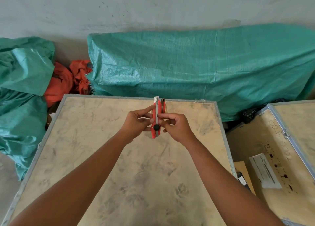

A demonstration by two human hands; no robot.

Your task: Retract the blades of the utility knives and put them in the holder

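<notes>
A red utility knife (156,118) with a metal rail and a black round knob is held upright above the far middle of the wooden crate top (102,157). My left hand (136,123) grips its left side and my right hand (173,125) grips its right side, fingers near the knob. Its metal tip points away from me, near the crate's far edge. Just behind it a small holder (164,106) with another dark-tipped knife shows partly, mostly hidden by the red knife and my fingers.
The crate top has a metal rim (51,123). A second crate (279,150) with labels stands to the right. Green tarpaulin (196,63) covers bulky goods behind, more green tarp (22,89) and orange cloth (68,79) lie at the left.
</notes>
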